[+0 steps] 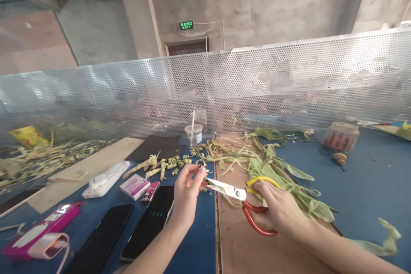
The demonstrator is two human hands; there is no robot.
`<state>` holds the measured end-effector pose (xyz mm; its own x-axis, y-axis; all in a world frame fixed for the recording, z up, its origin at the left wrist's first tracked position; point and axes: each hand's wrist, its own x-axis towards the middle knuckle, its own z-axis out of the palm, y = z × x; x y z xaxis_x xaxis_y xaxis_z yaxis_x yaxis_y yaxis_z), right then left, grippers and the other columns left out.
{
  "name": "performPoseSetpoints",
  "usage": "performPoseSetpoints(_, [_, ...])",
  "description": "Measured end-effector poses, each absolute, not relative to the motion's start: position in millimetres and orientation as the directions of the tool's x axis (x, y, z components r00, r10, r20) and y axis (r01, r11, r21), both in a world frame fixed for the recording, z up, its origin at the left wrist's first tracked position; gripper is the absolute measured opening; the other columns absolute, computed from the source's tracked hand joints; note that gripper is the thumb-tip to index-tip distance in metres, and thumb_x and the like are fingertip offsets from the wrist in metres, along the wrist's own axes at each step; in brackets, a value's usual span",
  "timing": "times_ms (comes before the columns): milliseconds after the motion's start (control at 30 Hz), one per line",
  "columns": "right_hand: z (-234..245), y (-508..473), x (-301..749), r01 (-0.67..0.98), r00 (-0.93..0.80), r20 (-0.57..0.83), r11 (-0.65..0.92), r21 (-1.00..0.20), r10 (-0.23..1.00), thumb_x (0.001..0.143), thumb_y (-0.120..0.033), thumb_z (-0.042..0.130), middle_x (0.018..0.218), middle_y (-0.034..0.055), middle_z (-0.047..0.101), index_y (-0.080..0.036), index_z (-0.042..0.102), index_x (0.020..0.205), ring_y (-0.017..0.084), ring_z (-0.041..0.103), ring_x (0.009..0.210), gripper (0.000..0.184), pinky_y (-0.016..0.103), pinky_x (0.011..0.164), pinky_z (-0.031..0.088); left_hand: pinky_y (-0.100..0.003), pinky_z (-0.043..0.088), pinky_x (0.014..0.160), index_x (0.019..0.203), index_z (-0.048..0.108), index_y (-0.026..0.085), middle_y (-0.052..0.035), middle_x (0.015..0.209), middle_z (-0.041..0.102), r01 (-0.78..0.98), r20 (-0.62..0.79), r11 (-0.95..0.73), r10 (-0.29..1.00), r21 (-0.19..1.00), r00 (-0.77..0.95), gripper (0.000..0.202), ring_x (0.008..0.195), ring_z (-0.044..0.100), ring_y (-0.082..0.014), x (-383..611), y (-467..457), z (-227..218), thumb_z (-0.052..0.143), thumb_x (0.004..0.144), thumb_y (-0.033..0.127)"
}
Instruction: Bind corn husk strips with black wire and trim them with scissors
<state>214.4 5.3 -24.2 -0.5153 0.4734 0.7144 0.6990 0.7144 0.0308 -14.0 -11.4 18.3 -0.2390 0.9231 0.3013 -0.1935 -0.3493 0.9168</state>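
My right hand (279, 205) grips a pair of scissors (229, 190) with one yellow and one red handle loop, its blades slightly parted and pointing left. At the blade tips, my left hand (188, 195) is closed in a pinch on something small that its fingers mostly hide. Behind the left hand lie several small knotted green pieces (175, 163) and some thicker pale yellow twisted pieces (150, 165). Long green and dried leaf strips, which look like corn husks (266, 167), spread behind and beyond the scissors over a brown board (239, 231).
Two dark phones (152, 218), a pink-and-white box (135, 186), a white device (105, 180) and a magenta power strip (41, 231) lie at left. A plastic cup (193, 135) with a straw and a clear jar (342, 136) stand before a perforated metal screen (237, 90).
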Motion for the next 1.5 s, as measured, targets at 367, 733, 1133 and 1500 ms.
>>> performPoseSetpoints(367, [-25.3, 5.2, 213.1, 0.715, -0.477, 0.735, 0.699, 0.006, 0.481, 0.078, -0.036, 0.052, 0.082, 0.0056, 0.061, -0.019, 0.044, 0.095, 0.017, 0.059, 0.07, 0.025, 0.024, 0.051, 0.043, -0.017, 0.046, 0.057, 0.075, 0.056, 0.018, 0.0024, 0.072, 0.055, -0.183, 0.316, -0.356, 0.924, 0.917, -0.215, 0.015, 0.064, 0.054, -0.0088, -14.0, -11.5, 19.0, 0.065, 0.073, 0.03])
performPoseSetpoints(733, [-20.7, 3.5, 212.4, 0.693, -0.515, 0.748, 0.716, 0.077, 0.418, 0.08, -0.03, 0.051, 0.077, 0.0044, 0.06, -0.018, 0.043, 0.093, 0.018, 0.059, 0.068, 0.019, 0.025, 0.053, 0.044, -0.019, 0.045, 0.059, 0.076, 0.056, 0.017, 0.0017, 0.071, 0.055, -0.194, 0.312, -0.355, 0.924, 0.914, -0.221, 0.016, 0.062, 0.053, -0.0089, -13.7, -11.7, 16.7, 0.065, 0.073, 0.03])
performPoseSetpoints(1133, [-26.8, 0.5, 209.5, 0.7, -0.517, 0.69, 0.714, 0.001, 0.506, 0.074, -0.03, 0.055, 0.084, 0.0048, 0.06, -0.02, 0.042, 0.098, 0.018, 0.059, 0.07, 0.029, 0.026, 0.054, 0.045, -0.02, 0.045, 0.055, 0.074, 0.056, 0.017, 0.0016, 0.069, 0.054, -0.203, 0.331, -0.373, 0.919, 0.905, -0.213, 0.015, 0.06, 0.053, -0.01, -13.5, -13.0, 17.0, 0.065, 0.072, 0.029])
performPoseSetpoints(1500, [-24.8, 1.9, 209.1, 0.69, -0.51, 0.752, 0.72, 0.067, 0.418, 0.079, -0.027, 0.049, 0.077, 0.0052, 0.061, -0.018, 0.043, 0.095, 0.018, 0.059, 0.065, 0.019, 0.025, 0.049, 0.044, -0.023, 0.045, 0.061, 0.074, 0.054, 0.017, 0.001, 0.07, 0.055, -0.168, 0.34, -0.37, 0.922, 0.914, -0.184, 0.015, 0.063, 0.055, -0.0115, -15.2, -13.1, 16.9, 0.062, 0.075, 0.03])
